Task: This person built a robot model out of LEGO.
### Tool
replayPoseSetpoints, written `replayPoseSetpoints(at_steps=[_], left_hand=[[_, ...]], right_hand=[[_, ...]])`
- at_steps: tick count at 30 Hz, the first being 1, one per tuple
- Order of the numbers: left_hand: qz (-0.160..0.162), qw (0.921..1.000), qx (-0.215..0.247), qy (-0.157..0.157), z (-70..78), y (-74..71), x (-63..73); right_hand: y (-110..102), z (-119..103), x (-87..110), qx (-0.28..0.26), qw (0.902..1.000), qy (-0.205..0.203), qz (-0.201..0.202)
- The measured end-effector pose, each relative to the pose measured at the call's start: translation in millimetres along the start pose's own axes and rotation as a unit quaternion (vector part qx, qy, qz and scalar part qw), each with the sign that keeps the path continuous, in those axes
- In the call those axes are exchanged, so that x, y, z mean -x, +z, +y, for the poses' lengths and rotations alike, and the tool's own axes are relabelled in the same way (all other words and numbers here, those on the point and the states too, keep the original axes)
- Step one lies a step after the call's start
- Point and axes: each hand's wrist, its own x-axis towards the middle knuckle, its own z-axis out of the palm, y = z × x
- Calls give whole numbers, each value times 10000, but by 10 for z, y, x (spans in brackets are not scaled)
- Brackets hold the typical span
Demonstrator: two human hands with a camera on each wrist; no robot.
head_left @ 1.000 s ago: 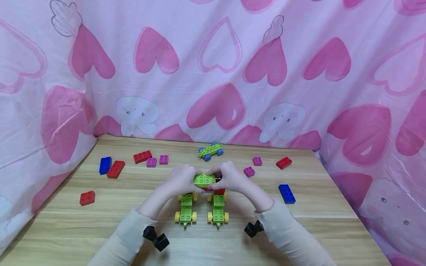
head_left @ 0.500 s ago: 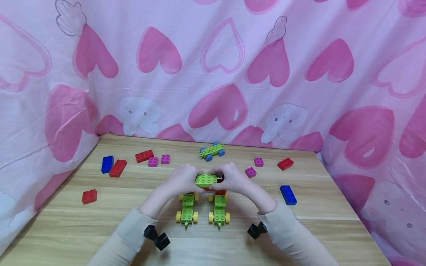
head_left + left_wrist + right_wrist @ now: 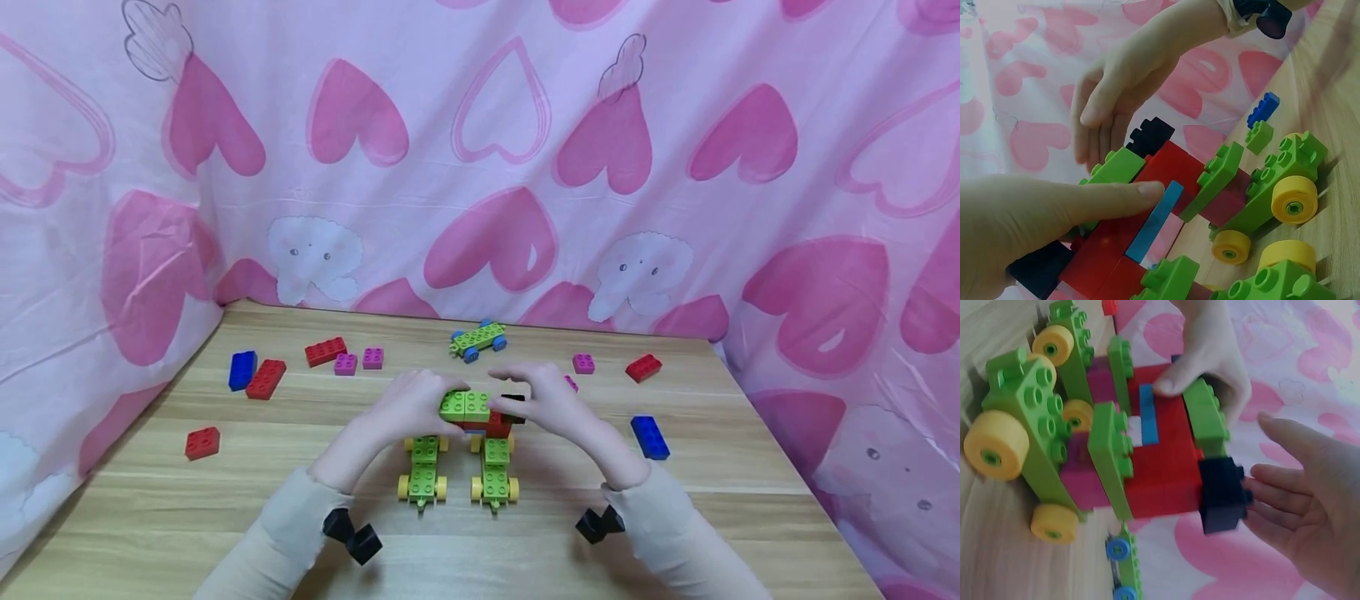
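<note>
We seem to be firming the top of the brick model [image 3: 476, 407], just below the head view's centre: our left hand [image 3: 414, 407] grips it, our right hand [image 3: 547, 407] holds nothing beside its black brick [image 3: 1221, 494], and next probably steady pressing is called for.

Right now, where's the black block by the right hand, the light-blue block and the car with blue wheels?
Black block [image 3: 1221, 495]: right wrist view, flat side.
Light-blue block [image 3: 1148, 415]: right wrist view, long side.
Car with blue wheels [image 3: 480, 338]: head view, green top.
</note>
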Motion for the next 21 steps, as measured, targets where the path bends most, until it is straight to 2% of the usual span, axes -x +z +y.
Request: replayPoseSetpoints(at_steps=[6, 11, 17, 21], left_hand=[[-42, 9994, 247, 228, -46, -16, 28], [-73, 9980, 488, 400, -86, -62, 51], [165, 9959, 639, 618, -145, -76, 88], [388, 9925, 790, 847, -192, -64, 107]], right_hand=[[-144, 131, 129, -17, 9971, -123, 750], [-247, 271, 248, 220, 9915, -83, 1276], [-354, 511, 433, 511, 9828, 298, 1751], [-408, 738, 571, 536, 9781, 670, 1894]])
